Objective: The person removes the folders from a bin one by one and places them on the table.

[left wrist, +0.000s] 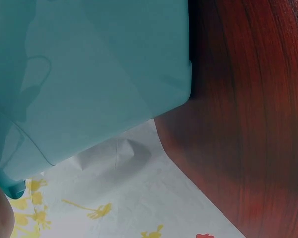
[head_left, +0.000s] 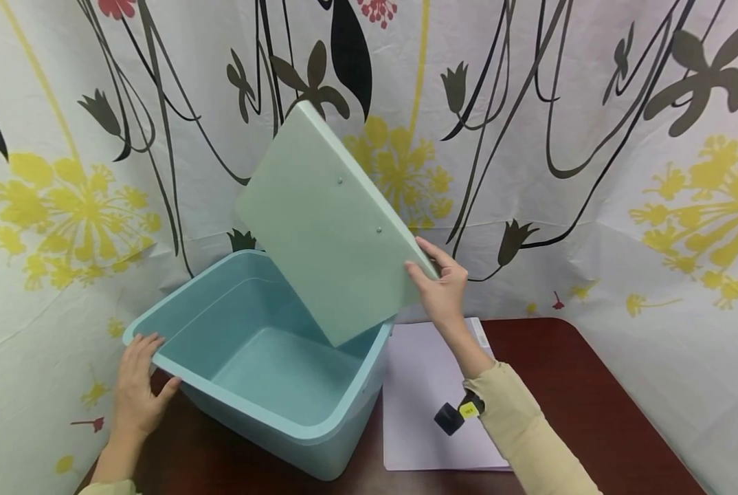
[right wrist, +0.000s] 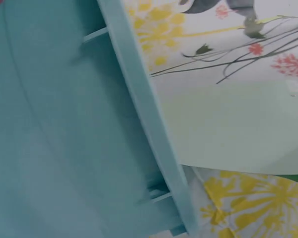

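Observation:
My right hand [head_left: 444, 287] pinches one corner of a pale green binder [head_left: 332, 227], thumb on its flat face and fingers behind the edge. Two small metal rivets show on that face. The binder stands tilted over a light blue plastic bin [head_left: 251, 405], its lower corner within the opening. At the bin's near left corner, my left hand [head_left: 137, 388] rests with its fingers on the rim and its thumb spread outside. The left wrist view shows the bin's outer wall [left wrist: 99, 74]; the right wrist view has the rim [right wrist: 144, 114] with the binder [right wrist: 233, 129] beyond it.
Right of the bin lies a flat lavender folder [head_left: 425, 385] with a white label on its edge. The dark reddish wooden table [head_left: 567, 392] carries both. Flower-patterned cloth [head_left: 548, 206] hangs close behind and to the left. A small black camera [head_left: 449, 418] sticks out from the right wrist.

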Tool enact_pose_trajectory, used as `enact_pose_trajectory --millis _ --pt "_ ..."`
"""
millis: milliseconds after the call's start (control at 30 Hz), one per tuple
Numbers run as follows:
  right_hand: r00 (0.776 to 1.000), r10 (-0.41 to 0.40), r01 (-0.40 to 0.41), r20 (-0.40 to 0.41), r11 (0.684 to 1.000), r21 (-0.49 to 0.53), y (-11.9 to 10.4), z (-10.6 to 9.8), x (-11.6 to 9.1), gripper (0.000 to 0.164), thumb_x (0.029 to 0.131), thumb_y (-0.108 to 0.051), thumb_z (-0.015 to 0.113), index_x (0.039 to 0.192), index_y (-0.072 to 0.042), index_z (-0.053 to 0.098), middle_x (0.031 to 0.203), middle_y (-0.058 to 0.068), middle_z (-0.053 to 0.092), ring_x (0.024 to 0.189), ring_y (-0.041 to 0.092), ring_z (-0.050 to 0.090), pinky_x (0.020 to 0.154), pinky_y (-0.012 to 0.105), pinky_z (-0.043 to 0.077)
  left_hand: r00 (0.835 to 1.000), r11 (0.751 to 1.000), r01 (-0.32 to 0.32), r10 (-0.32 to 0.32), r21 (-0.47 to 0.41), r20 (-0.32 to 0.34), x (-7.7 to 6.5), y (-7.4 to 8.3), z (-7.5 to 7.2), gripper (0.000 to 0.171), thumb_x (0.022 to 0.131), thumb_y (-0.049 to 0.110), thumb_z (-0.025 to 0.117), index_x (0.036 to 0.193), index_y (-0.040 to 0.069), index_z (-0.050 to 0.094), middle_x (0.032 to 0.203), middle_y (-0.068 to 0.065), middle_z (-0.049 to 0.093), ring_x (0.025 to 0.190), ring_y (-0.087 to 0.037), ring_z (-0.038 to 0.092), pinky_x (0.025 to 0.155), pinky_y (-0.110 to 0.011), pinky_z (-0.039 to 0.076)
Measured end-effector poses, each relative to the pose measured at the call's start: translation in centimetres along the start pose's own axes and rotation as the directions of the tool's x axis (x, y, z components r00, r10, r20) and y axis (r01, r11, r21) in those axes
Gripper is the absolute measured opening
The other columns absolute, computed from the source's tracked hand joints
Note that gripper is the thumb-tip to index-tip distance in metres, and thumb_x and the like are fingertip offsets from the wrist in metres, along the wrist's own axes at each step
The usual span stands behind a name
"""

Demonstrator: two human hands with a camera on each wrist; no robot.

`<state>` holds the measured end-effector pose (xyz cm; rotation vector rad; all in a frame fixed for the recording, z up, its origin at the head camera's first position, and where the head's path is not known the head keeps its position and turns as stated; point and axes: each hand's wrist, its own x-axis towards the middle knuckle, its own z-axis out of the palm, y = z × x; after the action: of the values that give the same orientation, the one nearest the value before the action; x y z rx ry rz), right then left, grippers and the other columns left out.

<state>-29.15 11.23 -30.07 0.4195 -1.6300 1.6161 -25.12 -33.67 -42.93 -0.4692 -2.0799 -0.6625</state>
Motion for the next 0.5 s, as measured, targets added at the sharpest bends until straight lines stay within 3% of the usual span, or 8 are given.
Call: enact_pose_trajectory --millis 200,400,500 --pt "0.994 -0.033 0.039 -0.100 0.998 0.052 0.3 -1.7 0.4 0.037 0.074 0.009 0.066 0.111 0.007 0.061 0.100 0.025 0.064 0.078 0.005 0.063 0.064 0.018 0.051 1.000 1.000 0.003 -0.003 -0.003 0.002 0.0 0.1 0.0 0.084 0.078 0.064 0.050 0.119 -0.009 0.046 0.122 -0.030 0.043 0.130 -0.038 0.026 0.109 -0.046 0.010" --pt "0.987 -0.071 0.083 -0.147 0.994 0.075 -0.5 -3.4 0.6 0.036 0.075 0.010 0.064 0.111 0.008 0.061 0.095 0.000 0.067 0.081 0.009 0.064 0.065 0.018 0.051 1.000 1.000 -0.007 0.007 -0.003 -0.002 0.0 0.1 0.1 0.084 0.079 0.065 0.049 0.119 -0.009 0.047 0.121 -0.030 0.044 0.130 -0.039 0.026 0.109 -0.045 0.010" --pt "0.983 -0.078 0.093 -0.165 0.992 0.085 -0.9 -4.3 0.6 0.036 0.075 0.011 0.064 0.111 0.010 0.060 0.095 -0.004 0.067 0.082 0.009 0.064 0.065 0.018 0.051 1.000 1.000 -0.014 0.014 -0.002 -0.006 0.1 0.0 0.1 0.085 0.079 0.065 0.048 0.118 -0.009 0.047 0.120 -0.031 0.044 0.129 -0.040 0.027 0.109 -0.045 0.010"
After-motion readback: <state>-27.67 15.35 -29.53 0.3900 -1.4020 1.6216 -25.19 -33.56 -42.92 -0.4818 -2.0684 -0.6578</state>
